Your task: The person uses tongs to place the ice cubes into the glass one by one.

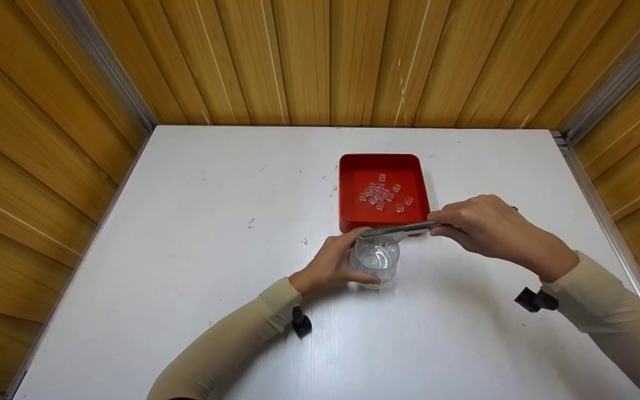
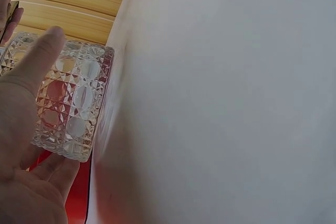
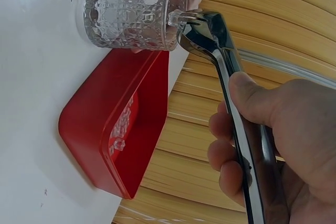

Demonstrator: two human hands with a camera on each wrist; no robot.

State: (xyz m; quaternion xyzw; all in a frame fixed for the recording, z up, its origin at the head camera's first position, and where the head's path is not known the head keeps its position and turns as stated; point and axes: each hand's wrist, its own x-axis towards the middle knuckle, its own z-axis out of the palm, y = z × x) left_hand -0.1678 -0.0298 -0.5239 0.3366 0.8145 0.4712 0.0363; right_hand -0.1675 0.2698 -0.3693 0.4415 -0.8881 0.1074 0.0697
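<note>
My left hand [image 1: 328, 262] holds a clear cut-pattern glass [image 2: 73, 98] that stands upright, its thumb and fingers spread round opposite sides. In my right hand [image 1: 484, 229] is a pair of shiny metal tongs [image 3: 231, 85], gripped along the handles. The tongs' tips are at the glass's rim and pinch a small clear cube [image 3: 174, 18] at its mouth. Just behind the glass is a square red tray [image 1: 346, 216] with several clear cubes [image 1: 380, 195] lying loose on its floor.
Everything stands on a white table [image 1: 209, 222] with a few dark marks. Wood-panelled walls [image 1: 298, 61] rise behind it and at both sides. A black wrist device [image 1: 300, 322] sits by the left cuff, another [image 1: 536, 300] by the right.
</note>
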